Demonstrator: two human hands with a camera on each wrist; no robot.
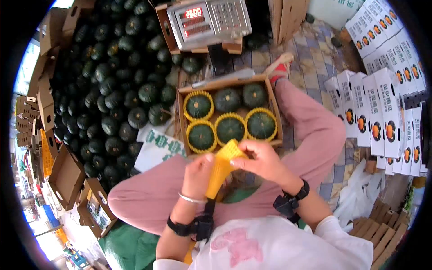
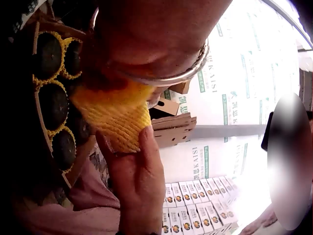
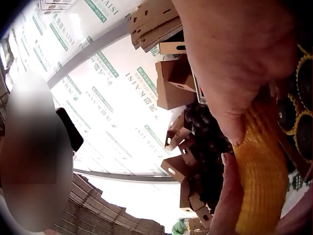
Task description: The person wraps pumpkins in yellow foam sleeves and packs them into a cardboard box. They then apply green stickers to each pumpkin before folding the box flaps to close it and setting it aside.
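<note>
Both hands hold a yellow foam net sleeve [image 1: 219,173] over the lap in the head view. The left hand [image 1: 198,174] grips its left side; the right hand [image 1: 262,161] pinches its upper end between thumb and fingers. In the left wrist view the right hand [image 2: 138,178] has its fingertips at the edge of the netting [image 2: 120,120]. The right wrist view shows the sleeve [image 3: 264,171] hanging below the right hand [image 3: 239,63]. Just ahead, an open carton [image 1: 275,112] holds several dark green squashes; some wear yellow nets, while two at the back [image 1: 227,100] are bare.
A large pile of green squashes [image 1: 108,99] lies at the left. Behind the carton stands a scale [image 1: 204,22] with a lit red display. White printed boxes [image 1: 382,105] are stacked at the right, and empty cartons [image 1: 65,175] sit at the far left.
</note>
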